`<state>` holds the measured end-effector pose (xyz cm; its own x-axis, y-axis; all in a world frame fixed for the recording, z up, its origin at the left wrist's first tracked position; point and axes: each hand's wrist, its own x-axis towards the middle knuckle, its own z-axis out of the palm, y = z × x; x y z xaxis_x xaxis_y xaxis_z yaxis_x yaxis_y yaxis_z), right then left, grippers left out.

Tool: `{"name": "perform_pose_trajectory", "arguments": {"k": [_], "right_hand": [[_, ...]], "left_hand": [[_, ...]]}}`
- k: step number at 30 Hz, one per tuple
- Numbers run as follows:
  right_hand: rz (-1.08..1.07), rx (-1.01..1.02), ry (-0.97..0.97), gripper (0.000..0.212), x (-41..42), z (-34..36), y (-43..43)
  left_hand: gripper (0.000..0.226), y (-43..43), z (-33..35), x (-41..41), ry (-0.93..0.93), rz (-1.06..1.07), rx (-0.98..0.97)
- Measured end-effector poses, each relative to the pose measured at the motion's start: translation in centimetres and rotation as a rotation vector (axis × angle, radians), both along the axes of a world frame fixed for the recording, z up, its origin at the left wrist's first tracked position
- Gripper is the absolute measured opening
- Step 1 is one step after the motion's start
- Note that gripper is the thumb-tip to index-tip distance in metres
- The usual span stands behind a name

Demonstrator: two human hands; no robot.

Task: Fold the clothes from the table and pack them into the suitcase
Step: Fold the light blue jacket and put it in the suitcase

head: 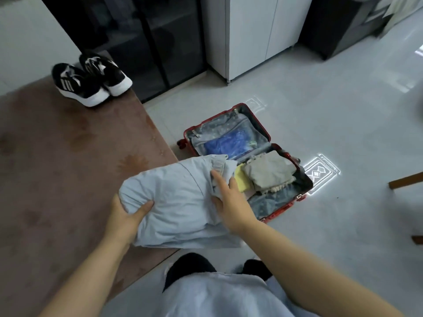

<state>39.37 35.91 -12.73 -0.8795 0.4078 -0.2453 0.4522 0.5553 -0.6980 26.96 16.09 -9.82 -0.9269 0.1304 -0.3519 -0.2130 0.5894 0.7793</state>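
Pale glossy floor tiles [332,124] meet a brown, matte bench [57,168] at left.

Task item: folded garment [178,202], light blue, soft cotton-like cloth, a puffy rectangular bundle with a ribbed or elastic band showing at its far end. It is held up in 2 hands, over the bench's corner and overlapping the near-left edge of the suitcase [281,209].

Left hand [124,216]: clamps the near-left corner, thumb on top, fingers out of sight under the cloth. Right hand [231,202]: fingers [218,179] curled into the bunched right end. Judgement: gripping at 2 opposite ends keeps the folds from falling open during carry.

Suitcase: red hard shell, lying open flat on the floor, patterned fabric lining. Near half holds a beige fringed fold [270,171] and a yellow piece [242,180] just beside it. Far half shows a blue crinkly packet [229,143] behind a mesh cover.

Judgement: unfilled lining at the near end looks like the likely spot for this bundle.

Outward: 2 black-and-white sneakers [91,78] on the bench's far end; dark glass cabinet [137,42] and white cabinet [249,30] behind.
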Motion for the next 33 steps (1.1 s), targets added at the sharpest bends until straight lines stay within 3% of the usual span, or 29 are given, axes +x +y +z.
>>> {"name": "perform_pose_trajectory", "arguments": {"k": [6, 12, 18, 27, 33], "right_hand": [[-0.156, -0.101, 0.073, 0.059, 3.5, -1.1, 9.2], [-0.325, -0.022, -0.021, 0.058, 7.5, -4.8, 18.5], [-0.215, -0.024, -0.194, 0.055, 10.0, -11.4, 25.0], [0.064, 0.072, -0.261, 0.055, 6.0, -33.6, 29.5], [0.245, 0.272, -0.266, 0.061, 0.6, -49.9, 31.9]], "left_hand": [[0.065, 9.8, -0.9, 3.1, -0.051, 0.081, 0.203], [0.066, 20.8, -4.8, 6.4, -0.166, -0.042, 0.279], [0.064, 25.8, -13.4, 10.4, -0.450, 0.125, 0.224], [0.047, 27.6, -37.0, 8.5, -0.448, 0.228, 0.131], [0.083, 28.8, -54.9, 5.3, -0.461, 0.227, 0.109]]}}
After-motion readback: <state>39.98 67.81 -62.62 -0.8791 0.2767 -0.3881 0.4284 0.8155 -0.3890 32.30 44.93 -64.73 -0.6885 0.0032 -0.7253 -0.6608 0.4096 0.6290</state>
